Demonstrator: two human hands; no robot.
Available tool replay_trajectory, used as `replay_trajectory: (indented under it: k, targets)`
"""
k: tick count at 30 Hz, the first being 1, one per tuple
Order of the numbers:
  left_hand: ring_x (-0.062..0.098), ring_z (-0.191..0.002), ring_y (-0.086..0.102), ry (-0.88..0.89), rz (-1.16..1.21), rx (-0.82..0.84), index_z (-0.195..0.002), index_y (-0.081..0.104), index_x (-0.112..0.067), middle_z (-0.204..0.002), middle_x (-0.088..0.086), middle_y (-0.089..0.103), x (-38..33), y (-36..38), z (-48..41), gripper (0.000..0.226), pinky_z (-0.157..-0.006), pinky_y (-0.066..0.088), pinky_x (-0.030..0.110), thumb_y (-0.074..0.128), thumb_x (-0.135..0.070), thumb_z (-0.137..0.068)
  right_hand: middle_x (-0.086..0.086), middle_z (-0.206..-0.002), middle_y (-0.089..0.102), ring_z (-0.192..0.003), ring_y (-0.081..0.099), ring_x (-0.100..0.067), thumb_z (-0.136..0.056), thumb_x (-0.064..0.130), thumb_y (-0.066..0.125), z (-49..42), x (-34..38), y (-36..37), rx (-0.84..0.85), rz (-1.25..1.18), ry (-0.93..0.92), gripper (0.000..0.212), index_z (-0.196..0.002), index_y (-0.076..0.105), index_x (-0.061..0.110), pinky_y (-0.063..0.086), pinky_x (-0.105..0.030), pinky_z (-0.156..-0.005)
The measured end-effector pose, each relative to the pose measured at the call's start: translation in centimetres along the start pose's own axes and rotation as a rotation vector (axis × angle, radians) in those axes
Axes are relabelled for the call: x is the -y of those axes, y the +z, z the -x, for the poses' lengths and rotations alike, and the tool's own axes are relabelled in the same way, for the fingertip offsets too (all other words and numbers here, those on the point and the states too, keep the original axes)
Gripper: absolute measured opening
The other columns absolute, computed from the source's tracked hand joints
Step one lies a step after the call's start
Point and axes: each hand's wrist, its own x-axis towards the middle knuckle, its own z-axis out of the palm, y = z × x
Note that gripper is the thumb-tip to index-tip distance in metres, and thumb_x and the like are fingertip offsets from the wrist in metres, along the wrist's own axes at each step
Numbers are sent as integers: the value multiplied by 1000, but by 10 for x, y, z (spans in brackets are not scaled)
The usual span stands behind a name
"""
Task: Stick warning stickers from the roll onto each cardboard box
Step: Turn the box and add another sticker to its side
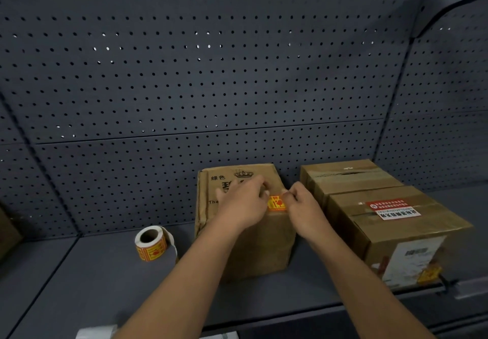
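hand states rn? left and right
Left hand: pressing the warning sticker onto the box.
Right hand: pinching the sticker's right edge.

Sticker roll [152,243] left of the middle box [253,243] — two more boxes [390,214] on its right.
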Motion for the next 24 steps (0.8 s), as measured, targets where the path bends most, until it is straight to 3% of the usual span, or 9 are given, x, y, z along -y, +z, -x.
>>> replay_trajectory:
  k: [4,6,8,10,18,24]
  targets:
    - [20,-132,46,8,-41,-34,-133,56,-39,-127,-12,64,-3,4,1,29,-113,23,54,44,-35,-107,-4,-81,55,-75,54,-21,-110,30,39,3,-3,1,-79,8,29,27,-92,52,14,44,-39,-68]
    - [19,-129,49,-5,-60,-68,-132,56,-37,-123,-12,65,-2,4,1,29,-111,26,53,43,-44,-107,-6,-82,56,-78,57,-24,-110,29,36,2,0,-1,-92,-8,38,30,-89,52,15,49,-43,-74]
    - [19,-126,50,-18,-80,-74,-130,56,-38,-121,-13,66,-1,4,1,36,-109,28,53,41,-57,-104,-4,-81,60,-74,59,-21,-109,40,38,5,4,0,-68,60,7,32,-91,52,17,50,-45,-69]
    - [19,-126,49,-12,-97,-61,-131,55,-38,-123,-12,66,-1,4,0,37,-109,29,53,41,-58,-104,0,-77,58,-66,56,-17,-107,50,42,7,5,1,-51,103,-18,36,-93,50,18,45,-37,-61]
    - [19,-129,44,50,-38,-1,-135,56,-41,-133,-13,63,0,2,0,31,-108,24,49,39,-42,-110,-1,-77,47,-70,46,-15,-110,37,41,2,-4,-3,-9,-7,-29,32,-89,49,14,40,-36,-66]
    - [24,-139,38,74,-88,66,-145,48,-42,-145,-12,54,4,-3,3,47,-115,21,58,39,-61,-103,0,-78,57,-69,55,-14,-108,52,37,13,2,-5,-32,60,-54,42,-95,53,16,47,-38,-63]
